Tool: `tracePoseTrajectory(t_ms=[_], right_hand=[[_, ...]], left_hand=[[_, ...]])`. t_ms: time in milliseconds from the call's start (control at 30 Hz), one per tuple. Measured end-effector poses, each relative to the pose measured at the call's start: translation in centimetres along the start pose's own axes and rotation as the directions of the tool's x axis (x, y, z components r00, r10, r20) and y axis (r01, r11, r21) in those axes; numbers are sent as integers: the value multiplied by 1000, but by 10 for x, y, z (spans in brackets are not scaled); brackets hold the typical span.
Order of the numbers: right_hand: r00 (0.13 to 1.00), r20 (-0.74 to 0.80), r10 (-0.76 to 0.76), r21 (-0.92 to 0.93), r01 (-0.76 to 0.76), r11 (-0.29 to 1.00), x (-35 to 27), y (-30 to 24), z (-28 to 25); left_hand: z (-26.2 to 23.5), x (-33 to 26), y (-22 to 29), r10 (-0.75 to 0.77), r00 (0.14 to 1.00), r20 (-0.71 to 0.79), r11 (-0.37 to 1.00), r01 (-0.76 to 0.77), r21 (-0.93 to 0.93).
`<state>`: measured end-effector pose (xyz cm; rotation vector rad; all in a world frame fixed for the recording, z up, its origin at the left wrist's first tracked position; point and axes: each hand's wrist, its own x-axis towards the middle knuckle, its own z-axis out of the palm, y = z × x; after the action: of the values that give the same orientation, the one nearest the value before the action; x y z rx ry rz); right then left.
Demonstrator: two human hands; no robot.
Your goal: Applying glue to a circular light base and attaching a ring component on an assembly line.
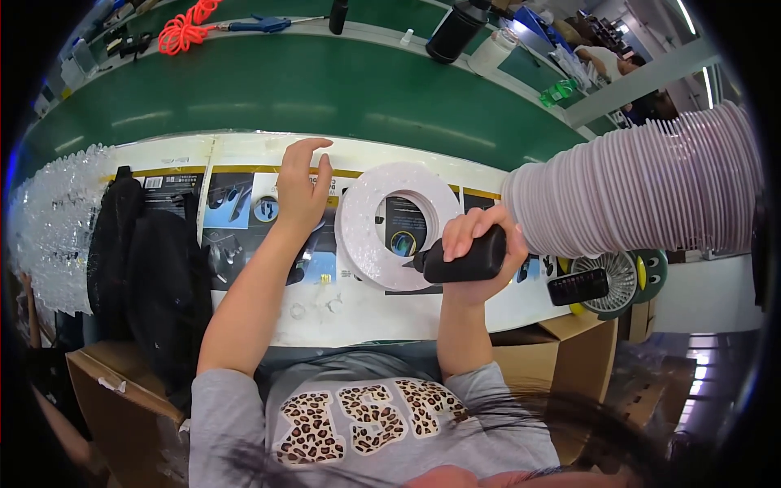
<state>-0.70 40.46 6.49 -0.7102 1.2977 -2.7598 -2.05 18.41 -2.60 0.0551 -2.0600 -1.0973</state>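
Observation:
My right hand (pixel 506 224) is wrapped round a black squeeze bottle (pixel 472 259), held tilted with its narrow nozzle pointing left. The tip sits over the lower right rim of a flat white ring (pixel 358 220); whether it touches cannot be made out. At least two such rings lie loosely overlapped, slightly offset, on the printed sheet covering the work surface (pixel 358 321). To their left, my left hand (pixel 303 189) holds nothing, fingers bent and thumb apart, hovering over or resting on the sheet.
A long row of similar rings (pixel 626 191) stands at the right, above a phone (pixel 578 286) and a small fan (pixel 626 285). Black cloth (pixel 154 268) and clear plastic pieces (pixel 53 220) lie left. Beyond runs a green surface (pixel 325 98) with a blue air gun (pixel 260 24).

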Motion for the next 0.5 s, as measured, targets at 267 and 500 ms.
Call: tracePoseTrajectory(t_ms=[267, 500], right_hand=[[999, 46, 1, 2, -1, 1000, -3, 4, -8], [997, 75, 7, 24, -9, 1000, -3, 5, -9]], left_hand=[[2, 0, -2, -41, 999, 24, 999, 42, -24], [3, -2, -3, -54, 998, 29, 998, 55, -25]])
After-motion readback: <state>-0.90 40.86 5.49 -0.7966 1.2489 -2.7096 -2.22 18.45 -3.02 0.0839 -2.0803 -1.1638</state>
